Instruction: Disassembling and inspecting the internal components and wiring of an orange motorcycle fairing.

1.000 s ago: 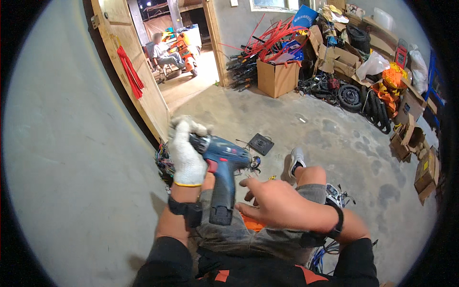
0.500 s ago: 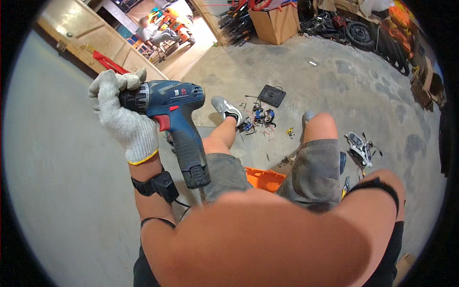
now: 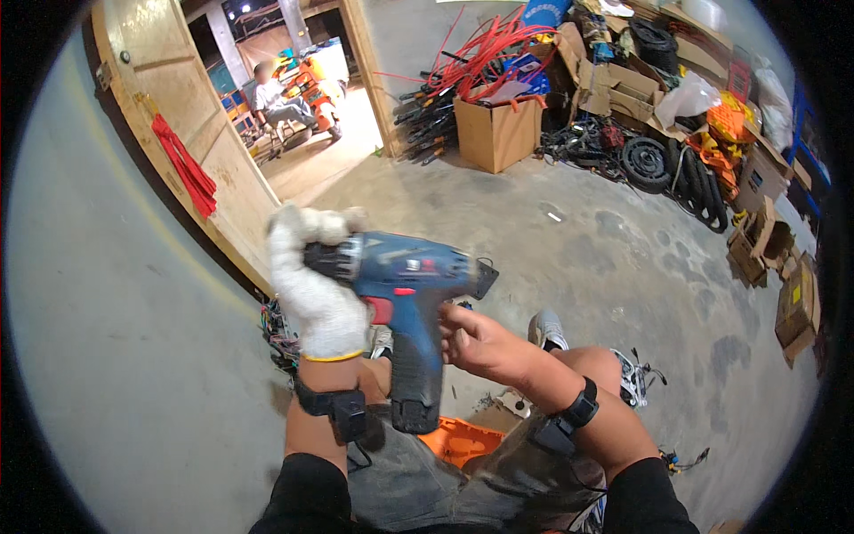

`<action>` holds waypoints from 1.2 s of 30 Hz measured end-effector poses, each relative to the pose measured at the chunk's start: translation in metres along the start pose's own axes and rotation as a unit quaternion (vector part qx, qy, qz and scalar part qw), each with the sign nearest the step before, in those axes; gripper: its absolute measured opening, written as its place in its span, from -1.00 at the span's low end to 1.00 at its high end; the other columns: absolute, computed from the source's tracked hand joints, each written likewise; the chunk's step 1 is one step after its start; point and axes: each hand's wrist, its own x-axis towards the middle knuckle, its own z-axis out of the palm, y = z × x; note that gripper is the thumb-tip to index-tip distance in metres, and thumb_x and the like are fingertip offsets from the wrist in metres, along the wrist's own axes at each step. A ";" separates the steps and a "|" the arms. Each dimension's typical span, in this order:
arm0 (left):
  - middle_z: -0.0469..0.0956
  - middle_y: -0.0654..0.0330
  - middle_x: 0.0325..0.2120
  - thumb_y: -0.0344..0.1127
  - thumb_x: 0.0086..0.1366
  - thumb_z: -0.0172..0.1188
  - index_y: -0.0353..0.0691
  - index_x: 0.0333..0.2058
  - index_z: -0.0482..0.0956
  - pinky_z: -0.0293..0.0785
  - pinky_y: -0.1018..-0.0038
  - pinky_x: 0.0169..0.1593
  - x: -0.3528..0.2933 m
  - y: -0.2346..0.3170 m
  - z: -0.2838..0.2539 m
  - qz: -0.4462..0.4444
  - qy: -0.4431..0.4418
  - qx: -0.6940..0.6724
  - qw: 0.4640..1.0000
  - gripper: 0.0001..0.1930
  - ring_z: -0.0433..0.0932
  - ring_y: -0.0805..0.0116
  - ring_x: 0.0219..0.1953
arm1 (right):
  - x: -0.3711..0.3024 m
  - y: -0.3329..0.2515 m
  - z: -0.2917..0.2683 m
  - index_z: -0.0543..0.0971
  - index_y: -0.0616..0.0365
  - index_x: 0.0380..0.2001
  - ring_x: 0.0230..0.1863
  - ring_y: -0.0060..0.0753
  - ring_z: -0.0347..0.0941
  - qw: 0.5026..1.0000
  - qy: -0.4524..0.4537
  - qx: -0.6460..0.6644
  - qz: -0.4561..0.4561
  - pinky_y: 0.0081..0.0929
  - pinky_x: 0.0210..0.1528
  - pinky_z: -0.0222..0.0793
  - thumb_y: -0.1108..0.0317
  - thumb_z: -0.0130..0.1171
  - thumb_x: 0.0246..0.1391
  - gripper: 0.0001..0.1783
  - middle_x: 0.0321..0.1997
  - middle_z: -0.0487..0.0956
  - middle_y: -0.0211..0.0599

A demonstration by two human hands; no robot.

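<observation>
My gloved left hand [image 3: 316,298] is closed round the black chuck end of a blue cordless drill [image 3: 414,334], in front of my lap. The drill has a red trigger and a dark grip that hangs downward; motion smears it slightly. My bare right hand [image 3: 480,343] is beside the back of the drill grip, its fingers curled in. The grip partly hides those fingertips, so I cannot tell whether they touch it or hold anything. Below, between my thighs, lies an orange plastic part [image 3: 463,440].
A tangle of wires [image 3: 280,334] lies by the wall at left. Beyond my feet stand a cardboard box [image 3: 498,133] and piled parts with a black wheel [image 3: 647,163]. Metal parts [image 3: 633,378] lie right of my knee. Through the open door [image 3: 169,107] a person [image 3: 283,100] sits.
The view has tilted up. The drill in my left hand appears lower and further right. My right arm, raised and blurred across the front before, has come down, bringing my right hand beside the drill.
</observation>
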 end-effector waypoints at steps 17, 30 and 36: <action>0.41 0.30 -0.49 -0.19 0.37 0.11 -0.18 -0.15 0.43 0.55 0.19 -0.06 0.046 -0.114 -0.082 -0.384 0.048 -0.133 0.912 -0.79 0.49 0.36 -0.39 | 0.066 -0.015 -0.077 0.36 0.37 0.05 -0.18 0.05 0.53 0.846 0.027 -0.531 -0.041 -0.26 -0.14 0.48 0.29 0.29 -0.05 -0.38 -0.13 0.53 0.08; 0.51 0.23 -0.48 -0.30 0.34 0.17 -0.15 -0.15 0.44 0.54 0.09 -0.02 0.015 -0.098 -0.099 -0.378 -0.015 -0.053 0.924 -0.83 0.59 0.27 -0.34 | 0.055 0.005 -0.078 0.39 0.36 0.09 -0.23 -0.13 0.49 0.718 -0.019 -0.671 -0.183 -0.31 -0.07 0.33 0.39 0.08 -0.01 -0.46 -0.02 0.54 -0.04; 0.36 0.32 -0.57 -0.11 0.36 0.15 -0.01 -0.19 0.36 0.34 -0.16 0.09 0.002 -0.098 -0.105 -0.350 -0.230 -0.120 0.900 -0.80 0.45 0.24 -0.42 | 0.039 0.012 -0.079 0.43 0.30 0.04 -0.25 -0.12 0.48 0.721 -0.057 -0.666 -0.183 -0.23 -0.12 0.36 0.39 0.12 -0.08 -0.47 -0.22 0.52 -0.12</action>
